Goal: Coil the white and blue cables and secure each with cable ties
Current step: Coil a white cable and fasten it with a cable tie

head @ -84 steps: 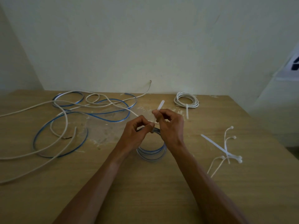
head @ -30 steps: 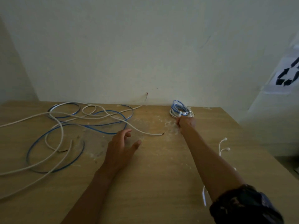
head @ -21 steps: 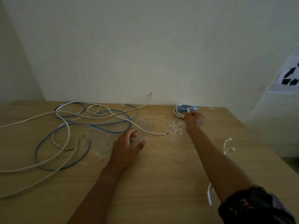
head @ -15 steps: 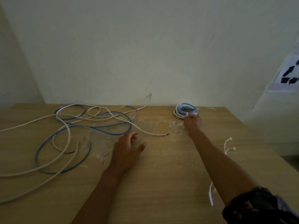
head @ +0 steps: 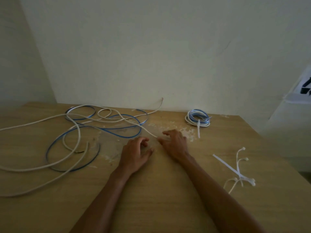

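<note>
Loose white cable and blue cable lie tangled across the left half of the wooden table. One white cable end runs to the table's middle, right in front of my right hand. That hand hovers there with fingers spread and holds nothing. My left hand rests beside it with loosely curled fingers, empty. At the back right, two small coils, blue on white, lie stacked with a cable tie tail sticking out.
Several loose white cable ties lie on the table at the right. Pale flakes and worn patches mark the tabletop near the middle. A wall stands right behind the table, and the table's right edge drops off past the ties.
The tied blue coil was carried to the back right and left on the white coil. My right hand has since drawn back to the white cable end beside my left hand.
</note>
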{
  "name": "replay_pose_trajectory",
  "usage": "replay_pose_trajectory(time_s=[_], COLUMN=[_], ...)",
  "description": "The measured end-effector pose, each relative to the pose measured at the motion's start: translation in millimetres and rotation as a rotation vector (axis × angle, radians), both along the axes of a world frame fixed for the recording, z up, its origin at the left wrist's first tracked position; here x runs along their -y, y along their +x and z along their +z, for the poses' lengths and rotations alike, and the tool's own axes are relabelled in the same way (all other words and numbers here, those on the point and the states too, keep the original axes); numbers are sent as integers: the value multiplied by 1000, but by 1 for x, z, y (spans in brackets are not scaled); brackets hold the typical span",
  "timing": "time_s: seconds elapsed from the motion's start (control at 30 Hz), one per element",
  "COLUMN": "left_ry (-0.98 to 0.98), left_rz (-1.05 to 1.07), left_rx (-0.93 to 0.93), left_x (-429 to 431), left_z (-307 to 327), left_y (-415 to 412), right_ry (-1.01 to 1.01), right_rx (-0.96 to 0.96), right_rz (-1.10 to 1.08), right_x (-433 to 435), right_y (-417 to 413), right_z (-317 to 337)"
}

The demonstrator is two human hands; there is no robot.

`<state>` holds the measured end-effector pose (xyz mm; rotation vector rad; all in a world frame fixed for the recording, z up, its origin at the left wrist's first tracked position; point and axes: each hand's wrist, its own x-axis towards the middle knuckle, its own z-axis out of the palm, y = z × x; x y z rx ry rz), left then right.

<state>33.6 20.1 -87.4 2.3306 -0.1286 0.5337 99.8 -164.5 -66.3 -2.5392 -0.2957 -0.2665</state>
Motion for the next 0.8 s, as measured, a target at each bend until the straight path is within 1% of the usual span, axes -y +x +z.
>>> replay_pose_trajectory(time_s=[0.03, 0.07, 0.1, 0.17, 0.2, 0.23, 0.27, 0.33, 0.4, 0.43, 0.47, 0.5, 0.53, 0.57, 0.6, 0.63, 0.67, 0.7, 0.8], left_ry=[-2, -4, -5, -52, -120, -218, -325, -525, -652, -634, -567, -483, -403, -330, -270, -227, -204, -203, -200], left_rz=[0, -5, -5, 1, 8, 15, 13, 17, 17, 5, -11, -39, -72, -99, -116, -121, -127, -147, -269], left_rx=[8, 15, 15, 6, -7, -24, -36, -69, -20, 46, 116, 172, 225, 283, 340, 376, 379, 354, 254], left_x=[0, -1, -1, -2, -1, 0, 0, -4, -10, -12, -11, -8, -3, 3, 9, 14, 18, 22, 30], left_z=[0, 0, -1, -1, 1, 5, 10, 17, 20, 20, 20, 20, 23, 25, 28, 33, 37, 41, 45], left_y=[0, 0, -1, 0, -1, -2, -3, -4, -9, -11, -13, -15, -18, -20, -21, -24, -27, -31, -41], right_ry=[-106, -151, -142, -9, 105, 206, 265, 322, 354, 332, 314, 334, 384, 425, 440, 429, 415, 405, 379], right_rx=[-28, -20, 0, 43, 45, 10, -50, -162, -238, -252, -251, -231, -191, -110, 19, 154, 250, 293, 324], right_rz=[17, 16, 6, 19, 79, 169, 273, 444, 539, 557, 557, 519, 435, 310, 180, 90, 72, 121, 357], right_x=[-8, -14, -18, -19, -20, -20, -23, -32, -37, -37, -37, -36, -34, -31, -27, -23, -20, -18, -24], right_y=[-3, -6, -7, -10, -11, -14, -20, -34, -38, -38, -36, -34, -32, -30, -29, -30, -32, -33, -38], right_z=[0, 1, 2, 6, 8, 9, 11, 15, 15, 15, 16, 14, 13, 12, 11, 11, 11, 12, 17])
